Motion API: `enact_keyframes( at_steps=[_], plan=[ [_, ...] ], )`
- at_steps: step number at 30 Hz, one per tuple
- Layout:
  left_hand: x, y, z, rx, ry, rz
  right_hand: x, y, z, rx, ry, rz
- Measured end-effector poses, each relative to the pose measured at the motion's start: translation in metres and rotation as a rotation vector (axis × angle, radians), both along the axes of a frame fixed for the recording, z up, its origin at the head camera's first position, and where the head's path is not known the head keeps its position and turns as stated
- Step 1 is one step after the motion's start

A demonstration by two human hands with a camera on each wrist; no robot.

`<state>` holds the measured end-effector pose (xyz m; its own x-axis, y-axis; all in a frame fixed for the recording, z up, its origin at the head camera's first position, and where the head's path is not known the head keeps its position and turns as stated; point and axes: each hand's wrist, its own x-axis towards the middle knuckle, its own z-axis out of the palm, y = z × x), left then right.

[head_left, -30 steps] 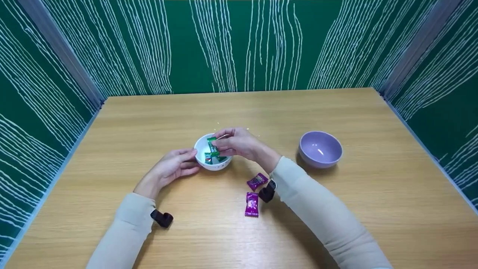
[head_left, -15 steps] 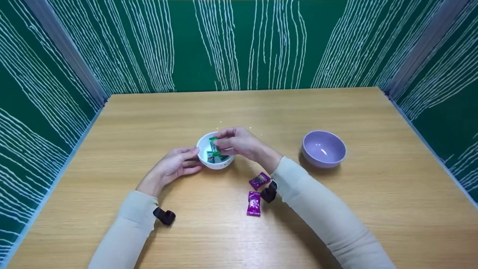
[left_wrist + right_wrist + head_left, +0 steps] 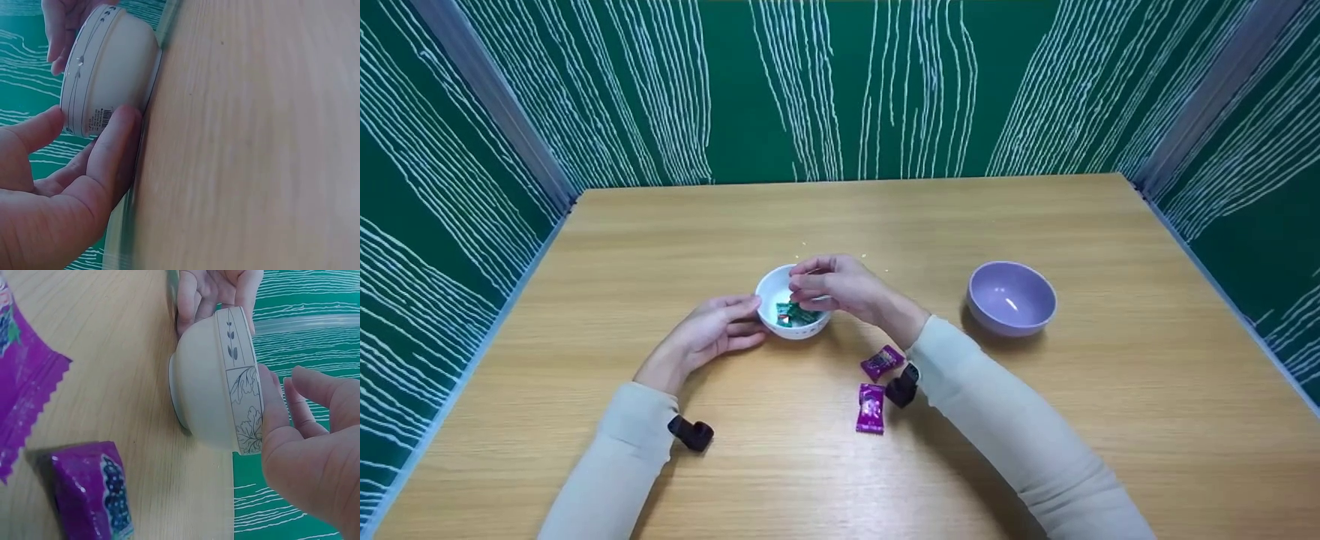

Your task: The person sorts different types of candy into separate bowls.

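Note:
A white bowl [image 3: 772, 289] with a patterned rim band stands on the table, with several green-wrapped candies [image 3: 802, 312] at its bottom. My left hand [image 3: 712, 330] holds its left side, one digit at the rim and the others low on the wall. In the left wrist view, the bowl [image 3: 121, 62] shows a barcode just above the fingers [image 3: 115, 140]. My right hand [image 3: 840, 289] hovers over the right part of the opening, its fingers loosely bent and nothing seen between them. From the right wrist view, the right hand [image 3: 315, 433] reaches past the rim.
Two purple-wrapped candies lie near the right wrist, one candy [image 3: 881, 362] behind the other candy [image 3: 871, 409]. Farther right stands a purple bowl [image 3: 1011, 300] with nothing in it. Small pale crumbs [image 3: 864, 256] are scattered behind the white bowl. Green walls [image 3: 765, 90] border the table [image 3: 697, 240].
The green candy that my right fingers pinched has been let go and has dropped among the others in the white bowl. The left hand has stayed at the bowl.

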<state>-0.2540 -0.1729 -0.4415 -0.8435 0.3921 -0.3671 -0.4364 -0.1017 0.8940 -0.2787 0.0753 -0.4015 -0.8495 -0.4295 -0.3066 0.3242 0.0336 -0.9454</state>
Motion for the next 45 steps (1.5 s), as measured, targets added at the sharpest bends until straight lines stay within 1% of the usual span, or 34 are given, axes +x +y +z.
enact_keyframes(
  at_steps=[4, 8, 10, 12, 14, 17, 21, 23, 26, 28, 31, 33, 36, 40, 43, 45],
  plan=[
    [0.001, 0.001, 0.004, -0.032, 0.003, 0.003, 0.001, 0.003, 0.002, 0.001, 0.017, 0.020],
    [0.001, 0.004, 0.011, -0.083, 0.003, 0.007, 0.003, 0.010, 0.010, 0.003, 0.042, 0.058],
    [0.001, 0.004, 0.015, -0.107, 0.001, 0.012, 0.004, 0.017, 0.015, 0.016, 0.066, 0.082],
    [0.002, 0.003, 0.019, -0.130, 0.001, 0.021, 0.006, 0.025, 0.021, 0.044, 0.109, 0.104],
    [0.003, 0.001, 0.022, -0.147, -0.001, 0.031, 0.009, 0.036, 0.027, 0.087, 0.169, 0.118],
    [0.006, -0.003, 0.029, -0.167, 0.008, 0.044, 0.016, 0.056, 0.037, 0.166, 0.264, 0.118],
    [0.014, -0.004, 0.039, -0.182, 0.052, 0.039, 0.027, 0.088, 0.052, 0.213, 0.350, 0.114],
    [0.019, -0.002, 0.046, -0.182, 0.078, 0.026, 0.033, 0.105, 0.059, 0.220, 0.379, 0.113],
    [0.027, 0.004, 0.055, -0.173, 0.116, -0.016, 0.041, 0.128, 0.068, 0.254, 0.428, 0.099],
    [0.033, 0.011, 0.060, -0.167, 0.143, -0.062, 0.046, 0.144, 0.071, 0.281, 0.456, 0.082],
    [0.040, 0.024, 0.064, -0.177, 0.178, -0.141, 0.052, 0.166, 0.073, 0.328, 0.487, 0.044],
    [0.044, 0.035, 0.065, -0.190, 0.196, -0.194, 0.055, 0.181, 0.074, 0.368, 0.497, 0.008],
    [0.047, 0.051, 0.063, -0.215, 0.209, -0.258, 0.058, 0.202, 0.072, 0.445, 0.504, -0.061],
    [0.049, 0.072, 0.058, -0.231, 0.202, -0.311, 0.061, 0.227, 0.062, 0.522, 0.487, -0.173],
    [0.052, 0.085, 0.053, -0.222, 0.184, -0.340, 0.063, 0.244, 0.050, 0.528, 0.473, -0.265],
    [0.054, 0.093, 0.049, -0.232, 0.182, -0.359, 0.063, 0.255, 0.041, 0.520, 0.463, -0.322]
  ],
)
